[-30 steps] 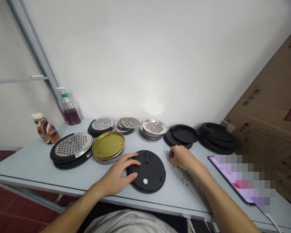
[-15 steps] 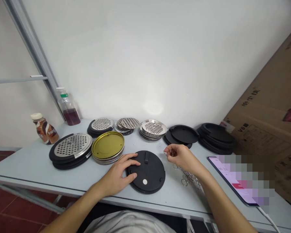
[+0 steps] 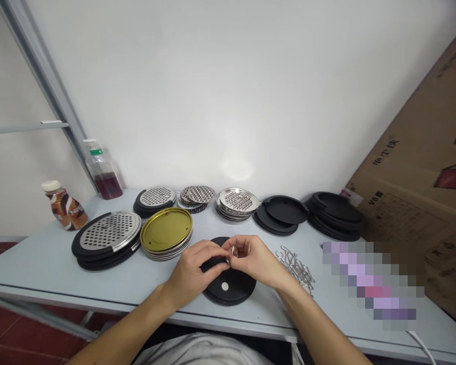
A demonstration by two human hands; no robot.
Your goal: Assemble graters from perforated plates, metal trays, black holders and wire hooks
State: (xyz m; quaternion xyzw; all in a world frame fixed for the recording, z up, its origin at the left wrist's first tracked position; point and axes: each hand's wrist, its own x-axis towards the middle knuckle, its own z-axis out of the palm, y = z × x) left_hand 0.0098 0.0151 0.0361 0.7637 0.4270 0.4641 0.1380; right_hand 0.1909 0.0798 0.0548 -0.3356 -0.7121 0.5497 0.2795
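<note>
Above a black round disc (image 3: 241,289) with a white dot, my two hands meet at a small bent-wire clip (image 3: 233,250). My right hand (image 3: 254,261) pinches the clip between thumb and fingers. Thumb and index finger of my left hand (image 3: 192,271) close on its left end; the fingertips partly hide it. The disc lies flat on the table, its upper part covered by the hands. Right of the disc is a loose pile of similar wire clips (image 3: 296,268), partly behind my right forearm.
Gold-topped metal discs (image 3: 167,230) are stacked at left, beside black holders with perforated plates (image 3: 110,233). Farther back are grater plates (image 3: 237,202) and black discs (image 3: 285,210), (image 3: 336,215). Two bottles (image 3: 66,208), (image 3: 106,175) stand at left. A cardboard box (image 3: 414,203) borders the right.
My right hand has moved left with the wire clip, over the disc. My left hand has lifted from the disc's edge and closed its fingertips on the clip.
</note>
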